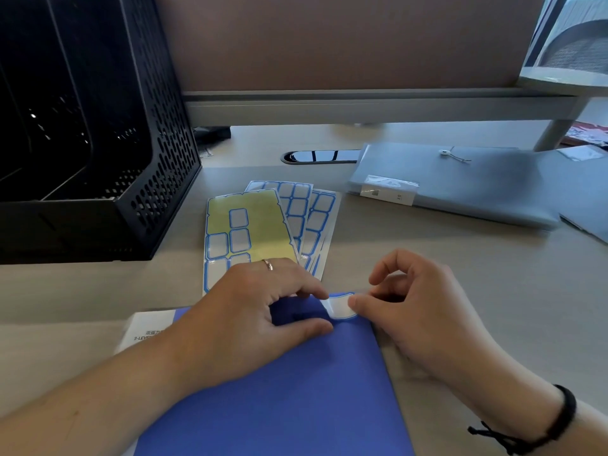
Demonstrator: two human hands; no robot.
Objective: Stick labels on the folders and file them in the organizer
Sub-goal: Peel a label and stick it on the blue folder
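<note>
— Blue plastic folder (289,390) lies at the near edge of the table (460,258), with both hands at its far right corner. What are they doing?

— A white, blue-bordered label (340,310) sits right at that corner. The left hand (250,320) lies spread on the cover, thumb and forefinger closing toward the label's left edge. The right hand (414,311) pinches its right edge, fingers curled. The label bows upward, so it looks only partly stuck down.

— What could go wrong?

— Pressed while bowed, it would likely crease or trap a bubble. It also sits very close to the folder's far edge; a small slip could leave it crooked or hanging over. If the left hand eases off, the smooth folder may slide across the table.

— And everything else?

— Label sheets (263,225) are fanned out just beyond the hands, the top one mostly peeled to its yellow backing. The black mesh organizer (98,143) stands at far left, its slots looking empty from here. Grey folders (460,189) wait at far right, well apart from the blue one. Filing has evidently not begun.
</note>
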